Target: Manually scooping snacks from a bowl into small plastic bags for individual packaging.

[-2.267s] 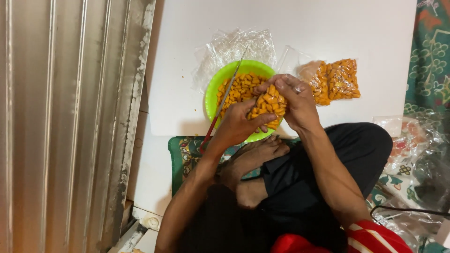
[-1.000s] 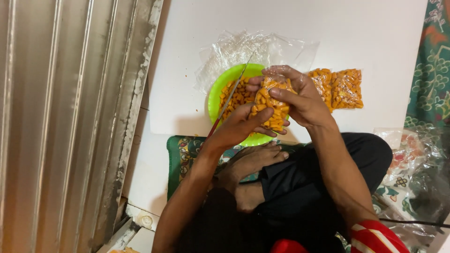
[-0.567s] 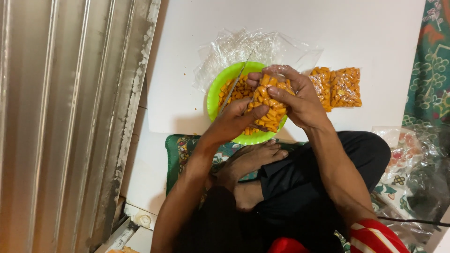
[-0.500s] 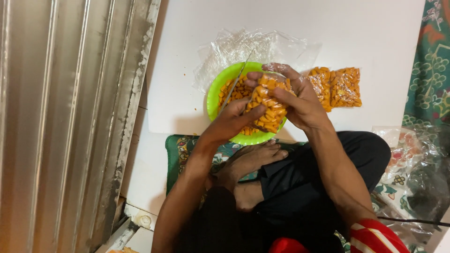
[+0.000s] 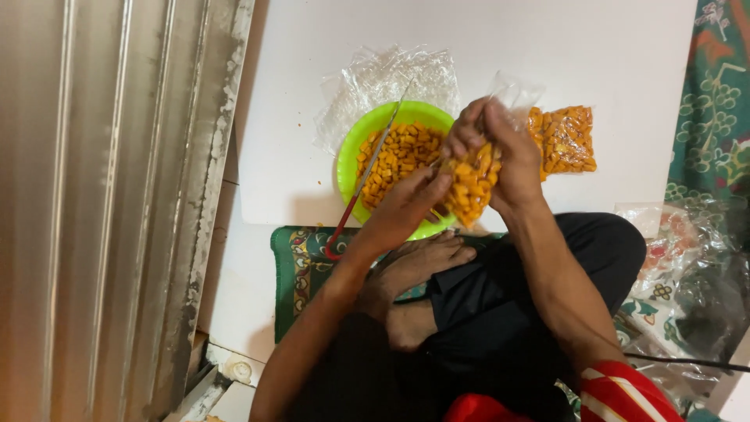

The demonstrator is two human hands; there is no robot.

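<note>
**Bagging orange snack pieces, a couple of packs done, bowl still loaded**

Far left is just a corrugated metal shutter (image 5: 117, 195), nothing going on there. Next over, a pair of scissors with red handles (image 5: 366, 181) lies slanted across the rim of the green bowl (image 5: 349, 156), blades up toward the back, handles hanging off the near edge of the white worktop (image 5: 297, 94). The bowl holds a good heap of loose orange snack pieces (image 5: 398, 156), so by my guess there's plenty left to pack. Behind the bowl is a pile of empty clear bags (image 5: 383, 78), crumpled and touching its far rim.

The left hand (image 5: 406, 207) comes up from below, and its grip is pressed against the lower side of a small clear bag of snacks (image 5: 471, 184), thumb and fingers steadying it. That bag is held up in the air over the bowl's near-right rim, not resting on anything. The right hand (image 5: 500, 148) has its grip pinched tight on the bag's neck, the loose plastic top sticking out above the fingers. The bag looks filled but I'd say it isn't closed off yet.

Right of the hands, filled packs (image 5: 564, 139) of the same orange pieces lie flat on the worktop, so that part's done. Far right, more crinkled plastic (image 5: 687, 258) sits on a patterned green mat (image 5: 715, 117).
</note>
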